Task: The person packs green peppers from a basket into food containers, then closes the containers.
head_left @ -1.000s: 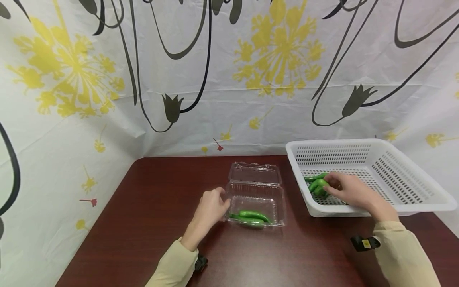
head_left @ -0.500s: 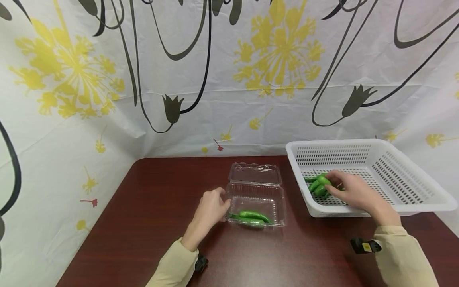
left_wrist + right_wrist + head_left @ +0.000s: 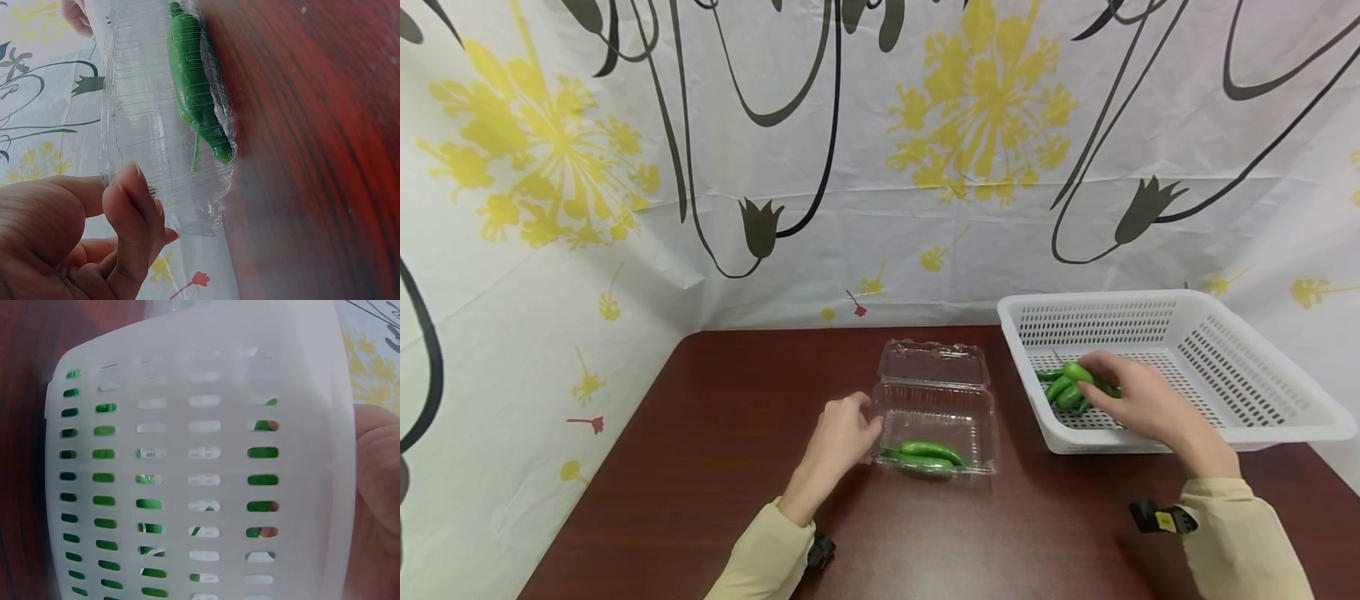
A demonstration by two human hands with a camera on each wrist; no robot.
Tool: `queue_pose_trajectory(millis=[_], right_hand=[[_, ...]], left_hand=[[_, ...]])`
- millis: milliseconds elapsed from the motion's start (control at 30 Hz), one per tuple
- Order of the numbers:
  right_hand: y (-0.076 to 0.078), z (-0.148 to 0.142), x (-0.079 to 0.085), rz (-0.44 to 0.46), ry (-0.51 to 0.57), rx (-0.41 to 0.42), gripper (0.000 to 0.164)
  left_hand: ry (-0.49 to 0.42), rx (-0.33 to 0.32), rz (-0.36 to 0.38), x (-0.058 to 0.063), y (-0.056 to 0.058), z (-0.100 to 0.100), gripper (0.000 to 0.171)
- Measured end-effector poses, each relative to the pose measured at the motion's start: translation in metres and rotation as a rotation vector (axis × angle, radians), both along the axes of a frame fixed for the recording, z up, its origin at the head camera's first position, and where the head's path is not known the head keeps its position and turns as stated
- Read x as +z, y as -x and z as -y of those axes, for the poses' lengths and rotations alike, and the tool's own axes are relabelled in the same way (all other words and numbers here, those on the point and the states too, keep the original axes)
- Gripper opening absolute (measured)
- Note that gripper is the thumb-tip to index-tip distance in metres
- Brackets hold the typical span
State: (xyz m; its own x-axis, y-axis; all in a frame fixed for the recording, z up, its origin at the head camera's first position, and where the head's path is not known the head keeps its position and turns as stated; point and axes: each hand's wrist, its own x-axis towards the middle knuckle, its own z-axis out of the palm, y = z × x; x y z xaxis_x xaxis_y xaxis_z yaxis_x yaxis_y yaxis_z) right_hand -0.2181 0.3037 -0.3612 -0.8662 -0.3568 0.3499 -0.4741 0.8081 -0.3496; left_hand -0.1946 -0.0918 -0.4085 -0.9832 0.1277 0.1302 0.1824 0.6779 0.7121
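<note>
Head view: right hand (image 3: 1137, 398) pinched a green pepper (image 3: 1077, 372) between thumb and fingers, parted only by its girth, inside the left part of the white basket (image 3: 1217, 333), just above other peppers (image 3: 1067, 396). Left hand (image 3: 841, 427) had thumb and fingers bent onto the left edge of the clear container (image 3: 925, 410); at least two peppers (image 3: 932, 451) lay along its near side. Judged best: a light pinch round the thick body, as the skin looked slick, and a gentle left grip, lest thin walls buckle. Container was ribbed, glassy plastic, lid (image 3: 932, 365) folded back; basket, matte and slotted; peppers, smooth, tapered; table (image 3: 737, 433), dark red, wood-grained.
</note>
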Motion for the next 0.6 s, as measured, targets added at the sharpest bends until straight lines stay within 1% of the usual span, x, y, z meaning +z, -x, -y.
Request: queue_pose_trajectory(millis=[100,267,600], right_hand=[[-0.0024,0.0015,0.0007,-0.024,0.005,-0.002,0.029],[-0.0060,0.0042,0.0026,-0.041,0.026,0.000,0.031],[-0.0103,0.0101,0.0076,-0.071,0.029,0.008,0.031]], left_hand=[[0.002,0.000,-0.001,-0.0001,0.0001,-0.0001,0.034],[0.008,-0.002,-0.006,0.0002,0.0001,-0.0002,0.033],[-0.002,0.002,0.014,0.0004,-0.0001,-0.0006,0.034]])
